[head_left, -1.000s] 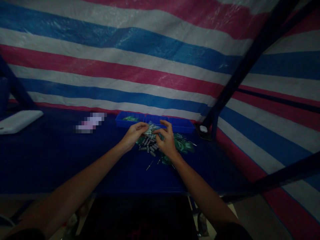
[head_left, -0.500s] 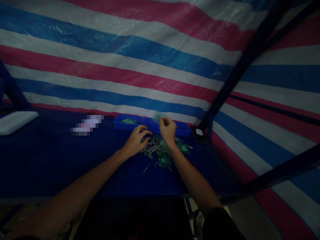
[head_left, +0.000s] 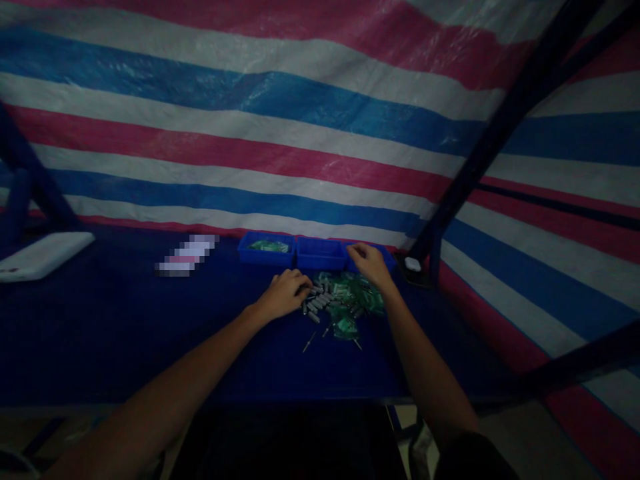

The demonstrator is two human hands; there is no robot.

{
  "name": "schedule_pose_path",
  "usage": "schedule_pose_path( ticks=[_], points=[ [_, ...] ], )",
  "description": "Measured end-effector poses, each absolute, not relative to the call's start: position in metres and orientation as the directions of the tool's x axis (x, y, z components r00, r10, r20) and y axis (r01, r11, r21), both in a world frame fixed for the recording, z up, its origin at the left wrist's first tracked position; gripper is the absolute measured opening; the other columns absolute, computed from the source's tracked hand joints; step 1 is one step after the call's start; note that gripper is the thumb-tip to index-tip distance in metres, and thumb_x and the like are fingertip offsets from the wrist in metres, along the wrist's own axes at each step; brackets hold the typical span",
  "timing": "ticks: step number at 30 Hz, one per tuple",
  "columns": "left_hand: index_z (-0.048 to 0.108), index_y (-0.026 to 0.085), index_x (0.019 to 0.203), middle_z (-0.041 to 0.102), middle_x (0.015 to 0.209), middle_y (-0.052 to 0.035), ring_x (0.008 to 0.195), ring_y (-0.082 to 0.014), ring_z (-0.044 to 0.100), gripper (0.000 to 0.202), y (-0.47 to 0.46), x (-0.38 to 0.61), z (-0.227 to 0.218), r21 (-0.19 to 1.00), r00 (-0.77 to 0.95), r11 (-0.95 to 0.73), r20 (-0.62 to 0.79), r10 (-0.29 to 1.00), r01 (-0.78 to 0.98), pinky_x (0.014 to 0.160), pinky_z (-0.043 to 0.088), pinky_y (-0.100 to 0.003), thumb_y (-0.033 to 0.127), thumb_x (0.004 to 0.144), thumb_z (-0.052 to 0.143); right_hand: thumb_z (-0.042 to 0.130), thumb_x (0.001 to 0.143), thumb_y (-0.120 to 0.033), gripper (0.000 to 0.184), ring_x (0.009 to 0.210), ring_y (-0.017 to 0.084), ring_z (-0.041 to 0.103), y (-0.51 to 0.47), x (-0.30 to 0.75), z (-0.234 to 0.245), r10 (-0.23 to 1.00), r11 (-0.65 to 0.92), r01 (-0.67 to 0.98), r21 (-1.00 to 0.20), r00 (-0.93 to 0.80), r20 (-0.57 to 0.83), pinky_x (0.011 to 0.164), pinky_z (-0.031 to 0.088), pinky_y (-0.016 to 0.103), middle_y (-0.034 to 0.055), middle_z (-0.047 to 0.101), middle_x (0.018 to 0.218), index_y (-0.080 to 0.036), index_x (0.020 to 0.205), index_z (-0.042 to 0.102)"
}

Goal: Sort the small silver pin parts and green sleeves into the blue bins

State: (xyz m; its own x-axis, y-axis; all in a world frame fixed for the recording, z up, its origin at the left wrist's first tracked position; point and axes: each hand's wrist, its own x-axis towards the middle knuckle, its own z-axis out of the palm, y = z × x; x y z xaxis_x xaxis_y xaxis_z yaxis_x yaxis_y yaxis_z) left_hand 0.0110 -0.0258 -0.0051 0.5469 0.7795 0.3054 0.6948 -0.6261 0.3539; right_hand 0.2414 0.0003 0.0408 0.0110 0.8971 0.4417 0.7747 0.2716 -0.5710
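The person's left hand (head_left: 287, 293) lay near the centre of the frame, palm down on the blue surface (head_left: 150, 320), with its fingers curled at the left edge of a heap of short grey metal cylinders (head_left: 319, 302). Its fingertips reached the nearest cylinders, but whether they were closed on one could not be told. The heap spread to the right of that hand, right of centre in the frame, and ran into a loose pile of green-tinted clear plastic packets (head_left: 346, 325).

The right hand (head_left: 356, 253) was raised, right of centre and above the packets in the frame, in front of the right-hand blue plastic bin (head_left: 389, 257). Its thumb and fingers were drawn close to each other; whether anything was pinched between them could not be made out. The packets lay below this hand in the frame, well apart from the left hand's fingers.

Thin metal pins (head_left: 309, 342) lay just below the cylinders and packets. The left-hand blue plastic bin (head_left: 265, 261), above the left hand in the frame, held more green-tinted packets (head_left: 270, 247), and the middle blue plastic bin (head_left: 321, 262) stood between the other two.
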Motion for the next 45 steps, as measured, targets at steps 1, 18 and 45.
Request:
schedule_pose_path(
  ticks=[1, 18, 45],
  points=[
    [0.059, 0.024, 0.095, 0.057, 0.100, -0.0039, 0.097, -0.0229, 0.047, 0.021, -0.026, 0.011, -0.005, 0.354, 0.550, -0.628, 0.305, 0.778, 0.693, 0.080, 0.036, -0.039, 0.029, 0.083, 0.043, 0.043, 0.083, -0.037, 0.032, 0.071, 0.016, 0.058, -0.005, 0.251, 0.030, 0.884, 0.202, 0.807, -0.555, 0.094, 0.458, 0.067, 0.042, 0.026, 0.0058, 0.065, 0.078, -0.013, 0.085, 0.065],
    [0.063, 0.019, 0.086, 0.063, 0.081, -0.0037, 0.076, -0.0169, 0.054, 0.029, -0.030, 0.019, 0.004, 0.709, 0.436, -0.523, 0.327, 0.838, 0.473, 0.069, 0.040, -0.029, 0.043, 0.079, 0.046, 0.041, 0.086, -0.016, 0.020, 0.079, 0.017, 0.053, -0.024, 0.224, 0.014, 0.670, 0.499, 0.814, -0.296, -0.146, 0.728, 0.074, 0.041, 0.028, 0.0064, 0.059, 0.081, -0.015, 0.089, 0.061],
    [0.039, 0.021, 0.124, 0.062, 0.083, -0.0052, 0.070, -0.0115, 0.059, 0.043, -0.036, 0.006, 0.028, 0.984, 0.470, 0.134, -0.066, 0.880, -0.113, 0.068, 0.047, -0.028, 0.019, 0.083, 0.050, 0.046, 0.083, -0.018, 0.023, 0.088, 0.019, 0.046, -0.065, 0.172, 0.024, 0.400, 0.662, 0.745, 0.087, -0.449, 0.799, 0.075, 0.038, 0.033, 0.0081, 0.053, 0.093, -0.025, 0.097, 0.063]
  ],
)
